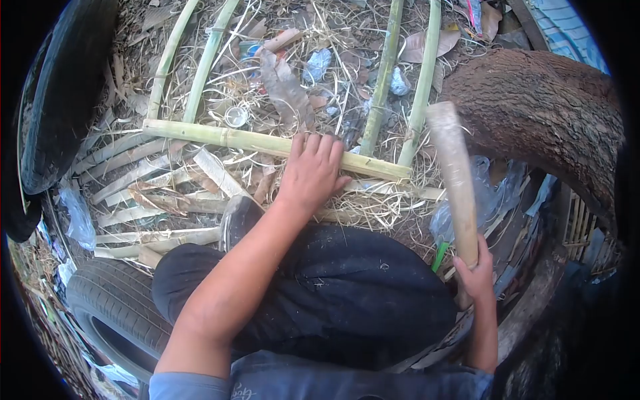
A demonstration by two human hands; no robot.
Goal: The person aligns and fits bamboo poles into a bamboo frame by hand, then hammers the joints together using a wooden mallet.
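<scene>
My left hand (312,167) is closed over the middle of a split bamboo crosspiece (227,137), its fingers across the far edge and its thumb along the near side. Two pairs of green bamboo strips run away from the crosspiece, among them a left strip (205,75) and a right strip (421,93); their ends meet it near its two ends. In my right hand (476,270) is a thick wooden stick (457,177), gripped at its lower end and pointing up and away. Its top stands beside the rightmost strip.
A thick tree trunk (533,100) curves along the right. Tyres (120,307) stand on the left. Bamboo offcuts (133,175), shavings, dry leaves and plastic scraps litter the ground. A clear plastic bag (490,193) lies behind the stick. My bent legs (347,287) are close below the crosspiece.
</scene>
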